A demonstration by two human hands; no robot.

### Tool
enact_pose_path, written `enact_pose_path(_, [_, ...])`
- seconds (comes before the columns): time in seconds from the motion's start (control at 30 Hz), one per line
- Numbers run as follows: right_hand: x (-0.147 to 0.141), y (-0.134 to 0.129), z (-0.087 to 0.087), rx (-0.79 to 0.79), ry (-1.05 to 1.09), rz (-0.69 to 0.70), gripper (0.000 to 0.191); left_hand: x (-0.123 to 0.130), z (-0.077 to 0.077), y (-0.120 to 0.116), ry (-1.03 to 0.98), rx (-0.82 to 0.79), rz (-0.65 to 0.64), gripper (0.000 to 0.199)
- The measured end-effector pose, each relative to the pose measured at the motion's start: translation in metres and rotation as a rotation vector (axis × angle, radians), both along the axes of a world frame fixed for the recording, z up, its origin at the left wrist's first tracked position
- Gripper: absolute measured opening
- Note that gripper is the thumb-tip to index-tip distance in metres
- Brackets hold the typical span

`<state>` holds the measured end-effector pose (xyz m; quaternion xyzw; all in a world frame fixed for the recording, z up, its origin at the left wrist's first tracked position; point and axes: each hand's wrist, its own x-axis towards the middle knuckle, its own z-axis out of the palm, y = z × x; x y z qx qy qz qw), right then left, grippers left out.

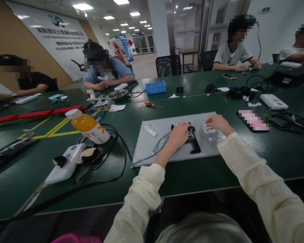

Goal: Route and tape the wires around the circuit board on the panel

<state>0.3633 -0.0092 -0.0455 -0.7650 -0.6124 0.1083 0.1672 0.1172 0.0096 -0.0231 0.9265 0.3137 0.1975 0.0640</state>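
A light grey flat panel [164, 126] lies on the green table. On its middle sits a black bracket [196, 145] with a small circuit board [191, 133] in it, and thin grey cables [155, 148] run from it to the left. My left hand [179, 134] rests over the left part of the bracket, fingers bent; what they grip, if anything, is hidden. My right hand [219, 123] pinches the upper edge of a small white label [208, 129] at the panel's right side. Below that label lies a barcode sticker [217, 138], and a white strip [150, 131] lies at the panel's upper left.
To the left stand an orange drink bottle [90, 127], a white power bank [66, 163] and black cables. Behind the panel are an orange screwdriver [152, 105] and a blue basket [155, 87]. A phone [253, 120] lies at right. Several people sit across the table.
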Motion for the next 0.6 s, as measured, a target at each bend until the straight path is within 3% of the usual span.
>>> enact_pose_path(0.2, [-0.01, 0.003, 0.002, -0.009, -0.012, 0.085, 0.036, -0.001, 0.0, -0.002, 0.016, 0.007, 0.015, 0.035])
enact_pose_path(0.43, [-0.017, 0.002, 0.01, -0.022, 0.026, 0.088, 0.023, -0.001, -0.001, -0.005, 0.072, 0.054, 0.0, 0.034])
enact_pose_path(0.5, [-0.02, -0.002, 0.013, -0.011, 0.096, 0.087, 0.019, -0.001, -0.002, -0.006, 0.073, 0.066, -0.004, 0.034])
enact_pose_path(0.6, [-0.027, -0.012, 0.018, -0.056, 0.414, 0.086, 0.02, -0.003, -0.001, -0.006, 0.069, 0.065, -0.008, 0.034])
